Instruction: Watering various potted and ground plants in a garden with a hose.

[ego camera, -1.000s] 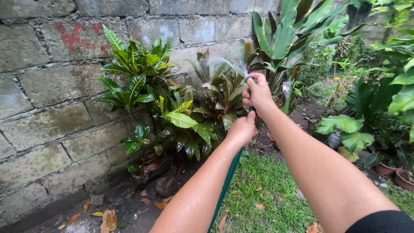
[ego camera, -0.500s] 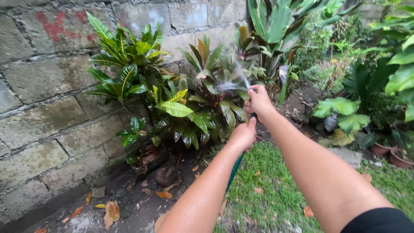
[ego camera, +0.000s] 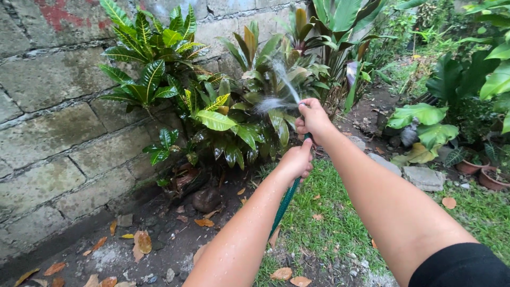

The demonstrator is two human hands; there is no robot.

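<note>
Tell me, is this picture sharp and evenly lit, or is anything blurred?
Head view: soft, even daylight with no hard shadows or glare; the leaves, block wall and both hands, right hand and left hand, on the green hose are sharp; only the water spray is smeared by motion.

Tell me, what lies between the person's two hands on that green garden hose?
In the head view, only a short bare stretch of green garden hose shows between the left hand and right hand.
</note>
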